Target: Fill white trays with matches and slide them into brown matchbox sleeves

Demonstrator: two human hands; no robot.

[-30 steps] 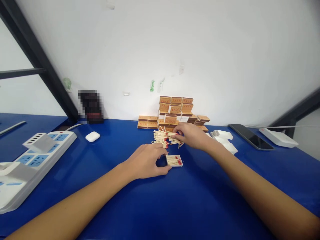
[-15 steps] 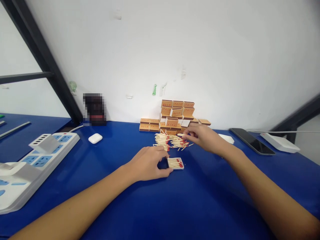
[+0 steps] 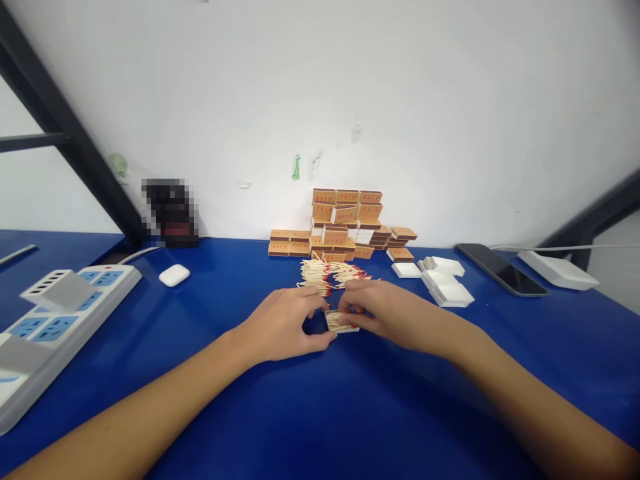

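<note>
A small white matchbox tray [image 3: 329, 327] lies on the blue table with wooden matches [image 3: 333, 319] in it. My left hand [image 3: 286, 325] grips its left end between thumb and fingers. Over the tray's right part, my right hand [image 3: 384, 309] is closed in a pinch on matches, its fingertips down at the tray and partly covering the contents. Just behind both hands are loose red-tipped matches in two heaps, a left heap [image 3: 314, 272] and a right heap [image 3: 345, 272], the latter partly hidden by my right hand.
Brown-and-orange matchboxes [image 3: 370, 212] are stacked against the wall. To their right lie white trays [image 3: 445, 283], a phone [image 3: 500, 268] and a white box-shaped device [image 3: 557, 270]. A white earbud case [image 3: 175, 275] and a power strip [image 3: 107, 297] lie at left.
My right hand has come from the right match heap down and toward me to the tray. My left hand stays at the tray's left end. The view has shifted slightly.
</note>
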